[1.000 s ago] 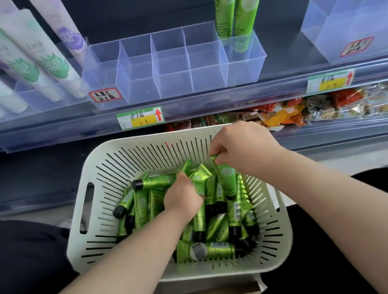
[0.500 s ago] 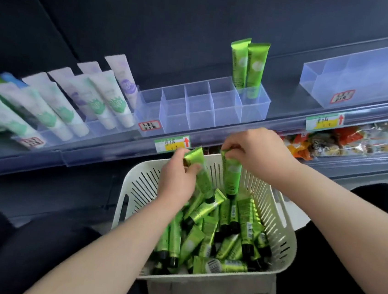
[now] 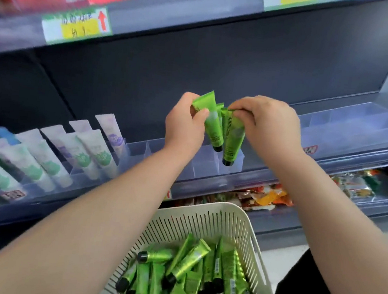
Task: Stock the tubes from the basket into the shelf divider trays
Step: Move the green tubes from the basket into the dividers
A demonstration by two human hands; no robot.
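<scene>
Pinching near the crimped tops, your left hand (image 3: pixel 185 124) and right hand (image 3: pixel 269 123) each hang a green tube (image 3: pixel 212 124) cap-down at the divider tray (image 3: pixel 206 169), spare tubes (image 3: pixel 188 263) lying in the basket (image 3: pixel 204 219); light, squashy, glossy, so the stiff crimp looks the safest hold.

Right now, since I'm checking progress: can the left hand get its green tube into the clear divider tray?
Probably yes: the left hand holds the green tube cap-down right above the divider tray, whose cells below it look empty.
</scene>
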